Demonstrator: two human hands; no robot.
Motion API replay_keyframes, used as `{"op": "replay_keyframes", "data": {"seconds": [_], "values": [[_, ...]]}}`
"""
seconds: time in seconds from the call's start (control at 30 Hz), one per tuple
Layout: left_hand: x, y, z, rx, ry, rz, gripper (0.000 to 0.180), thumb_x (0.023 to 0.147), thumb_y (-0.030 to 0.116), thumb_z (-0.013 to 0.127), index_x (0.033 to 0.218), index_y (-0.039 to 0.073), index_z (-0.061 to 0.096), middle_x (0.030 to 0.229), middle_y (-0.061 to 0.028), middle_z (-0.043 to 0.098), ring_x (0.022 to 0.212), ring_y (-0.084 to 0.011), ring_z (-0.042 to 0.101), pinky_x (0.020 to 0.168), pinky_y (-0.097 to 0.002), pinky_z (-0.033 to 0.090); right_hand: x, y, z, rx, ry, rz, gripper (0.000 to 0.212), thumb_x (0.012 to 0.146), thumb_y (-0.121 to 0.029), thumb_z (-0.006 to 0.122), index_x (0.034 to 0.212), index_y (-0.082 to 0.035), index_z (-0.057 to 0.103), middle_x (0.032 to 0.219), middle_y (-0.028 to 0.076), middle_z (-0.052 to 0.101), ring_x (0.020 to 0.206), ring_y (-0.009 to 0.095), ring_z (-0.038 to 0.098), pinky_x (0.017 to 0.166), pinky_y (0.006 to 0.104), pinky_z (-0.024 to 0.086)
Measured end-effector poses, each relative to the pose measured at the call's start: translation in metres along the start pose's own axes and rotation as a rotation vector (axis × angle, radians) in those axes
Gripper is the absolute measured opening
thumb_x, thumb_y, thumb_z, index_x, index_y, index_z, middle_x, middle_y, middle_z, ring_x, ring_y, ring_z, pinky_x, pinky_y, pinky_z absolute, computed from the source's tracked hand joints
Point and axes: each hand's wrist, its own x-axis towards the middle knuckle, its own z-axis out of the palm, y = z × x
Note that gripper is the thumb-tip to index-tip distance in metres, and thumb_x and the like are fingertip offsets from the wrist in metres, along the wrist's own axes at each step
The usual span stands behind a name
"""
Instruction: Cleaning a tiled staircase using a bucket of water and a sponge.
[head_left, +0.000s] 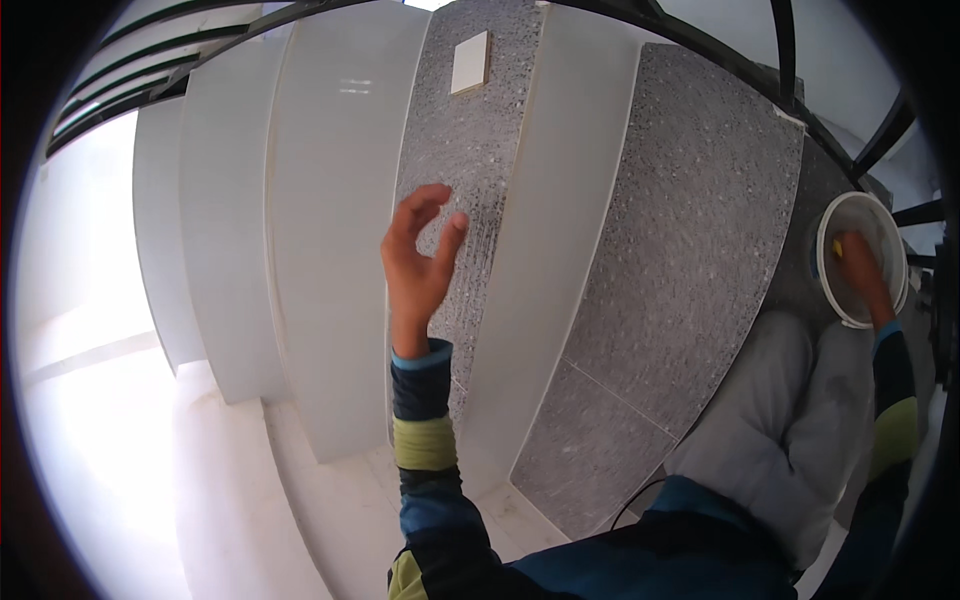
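My left hand (418, 262) hovers over a speckled grey stair tread (470, 140), its fingers curved and the thumb apart, with nothing between them. A dark, wet-looking streaked patch shows on the tread beside this hand. On the right, my right hand (862, 268) reaches down inside a white bucket (826, 290). Its fingers are closed around a small yellow object (837, 246), mostly hidden by the hand, so its kind cannot be made out.
A small white rectangular tile (470, 62) lies on the tread farther up. A wider speckled tread (690, 220) lies between that step and my legs in grey trousers (760, 400). Pale risers (330, 220) descend leftward. Black metal railings (785, 60) run along the far edge and behind the bucket.
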Motion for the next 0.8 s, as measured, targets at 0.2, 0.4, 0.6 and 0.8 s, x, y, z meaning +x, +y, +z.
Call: {"op": "replay_keyframes", "data": {"seconds": [0.2,0.4,0.6,0.8], "values": [[0.01,-0.064,0.006,0.161,0.147,-0.024,0.052,0.088,0.038,0.057,0.124,0.002,0.045,0.126,-0.0169,0.047,0.121,-0.0304,0.043,0.101,-0.0438,0.032,-0.003,-0.06,-0.032,-0.145,-0.055,0.175,0.024,0.078,-0.006,0.058,0.101,-0.001,0.058,0.097,0.022,0.057,0.092,0.039,0.056,0.082,0.0451,0.044],[0.01,-0.091,0.021,0.197,0.12,-0.024,0.061,0.091,0.043,0.048,0.132,0.002,0.033,0.136,-0.0216,0.032,0.129,-0.0363,0.027,0.107,-0.0453,0.021,-0.025,-0.067,-0.067,-0.278,0.213,0.241,0.025,0.082,-0.018,0.059,0.102,-0.003,0.06,0.101,0.021,0.059,0.093,0.036,0.059,0.079,0.0431,0.047],[0.013,-0.082,0.023,0.228,0.109,-0.047,0.059,0.091,0.044,0.046,0.131,0.001,0.036,0.135,-0.0218,0.035,0.128,-0.0361,0.028,0.106,-0.0453,0.021,-0.025,-0.12,-0.124,0.279,0.306,0.196,0.042,0.085,-0.022,0.059,0.121,-0.002,0.052,0.115,0.015,0.058,0.099,0.028,0.06,0.082,0.0375,0.048],[0.012,-0.09,0.021,0.216,0.131,-0.024,0.056,0.092,0.042,0.046,0.128,0.001,0.037,0.132,-0.0218,0.037,0.125,-0.036,0.032,0.105,-0.045,0.023,0.038,-0.311,-0.11,1.869,0.013,-0.162,0.055,0.086,-0.015,0.055,0.135,0.0,0.035,0.125,0.015,0.048,0.115,0.025,0.05,0.097,0.0397,0.042]]}}
